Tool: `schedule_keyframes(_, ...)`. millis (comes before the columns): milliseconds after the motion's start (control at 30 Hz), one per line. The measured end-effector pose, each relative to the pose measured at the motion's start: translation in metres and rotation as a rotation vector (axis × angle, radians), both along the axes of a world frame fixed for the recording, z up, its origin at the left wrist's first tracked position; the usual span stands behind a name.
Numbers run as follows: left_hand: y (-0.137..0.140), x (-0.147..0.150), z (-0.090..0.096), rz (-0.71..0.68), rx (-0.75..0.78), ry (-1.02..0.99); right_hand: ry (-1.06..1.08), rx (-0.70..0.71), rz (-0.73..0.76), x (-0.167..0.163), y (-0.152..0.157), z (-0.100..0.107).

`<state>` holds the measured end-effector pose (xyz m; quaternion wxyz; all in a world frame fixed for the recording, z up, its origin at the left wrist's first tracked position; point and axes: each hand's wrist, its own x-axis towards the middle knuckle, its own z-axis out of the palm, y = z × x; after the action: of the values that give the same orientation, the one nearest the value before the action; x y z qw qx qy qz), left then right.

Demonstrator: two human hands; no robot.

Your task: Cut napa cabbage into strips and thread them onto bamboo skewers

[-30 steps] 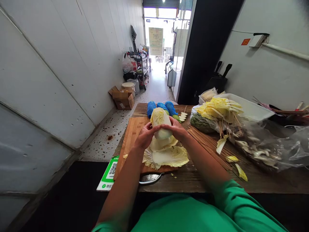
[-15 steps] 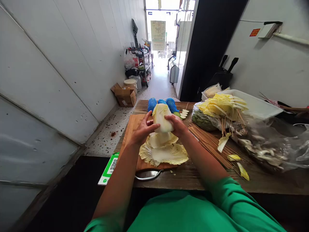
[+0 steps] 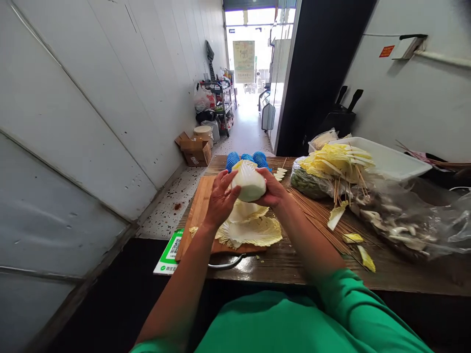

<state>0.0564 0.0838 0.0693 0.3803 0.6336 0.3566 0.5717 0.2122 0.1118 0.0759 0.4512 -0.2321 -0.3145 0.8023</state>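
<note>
Between my two hands I hold a pale napa cabbage [image 3: 249, 184] above the board, its smooth white base tipped toward me. My left hand [image 3: 222, 193] grips its left side, thumb across the front. Around the right side curls my right hand [image 3: 271, 189], its fingers partly hidden behind the cabbage. Under it, loose cabbage leaves [image 3: 253, 232] with frilly yellow edges lie on the wooden cutting board [image 3: 200, 201]. A curved metal handle [image 3: 228, 264] shows at the board's near edge.
Blue foam-netted produce [image 3: 233, 161] sits behind the board, beside sliced white pieces on a skewer [image 3: 280, 173]. To the right lie bamboo skewers [image 3: 312, 211], skewered yellow leaves [image 3: 333, 159], bagged mushrooms [image 3: 401, 228] and a white tray [image 3: 401, 164]. A green QR-code card [image 3: 170, 255] is at front left.
The cabbage has been turned so its white base faces me more. My left hand has shifted its hold, and my right fingers have moved round behind the cabbage.
</note>
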Motion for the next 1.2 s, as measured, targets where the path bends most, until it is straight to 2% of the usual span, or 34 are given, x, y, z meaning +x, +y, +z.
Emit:
schedule_keyframes(100,-0.006,-0.007,0.008,-0.022,0.018,0.008,-0.003,-0.011,0.052,-0.001,-0.01,0.002)
schedule_keyframes(167,-0.01,-0.014,0.012,0.012,0.032,0.022,0.006,-0.023,0.042,0.001,-0.021,0.004)
schedule_keyframes(233,-0.015,-0.019,0.013,0.116,0.052,0.009,0.02,-0.032,0.024,0.004,-0.035,0.004)
schedule_keyframes(333,-0.026,-0.025,0.006,0.354,0.115,-0.079,-0.005,-0.002,-0.014,0.012,-0.058,0.001)
schedule_keyframes(400,-0.034,-0.026,-0.003,0.478,0.142,-0.188,-0.04,0.036,-0.099,0.018,-0.07,-0.004)
schedule_keyframes(433,-0.037,-0.027,-0.009,0.491,0.121,-0.237,-0.058,0.055,-0.16,0.022,-0.073,-0.007)
schedule_keyframes(467,-0.039,-0.027,-0.014,0.464,0.073,-0.268,-0.078,0.075,-0.226,0.025,-0.076,-0.011)
schedule_keyframes(533,-0.036,-0.029,-0.022,0.301,-0.089,-0.245,-0.145,0.129,-0.348,0.031,-0.076,-0.021)
schedule_keyframes(633,-0.011,-0.031,-0.026,-0.07,-0.357,-0.023,-0.322,0.239,-0.461,0.039,-0.069,-0.04)
schedule_keyframes(700,0.016,-0.032,-0.023,-0.211,-0.414,0.153,-0.426,0.256,-0.491,0.044,-0.062,-0.054)
schedule_keyframes(833,0.065,-0.026,-0.01,-0.144,-0.31,0.354,-0.473,0.165,-0.484,0.049,-0.054,-0.079)
schedule_keyframes(1000,0.089,-0.016,0.001,-0.273,-0.387,0.372,-0.577,0.156,-0.371,0.058,-0.055,-0.09)
schedule_keyframes(1100,0.096,-0.011,0.004,-0.153,-0.405,0.5,-0.574,0.1,-0.475,0.061,-0.051,-0.078)
schedule_keyframes(1200,0.097,-0.007,0.022,0.011,-0.373,0.649,-0.411,-0.066,-0.552,0.054,-0.038,-0.046)
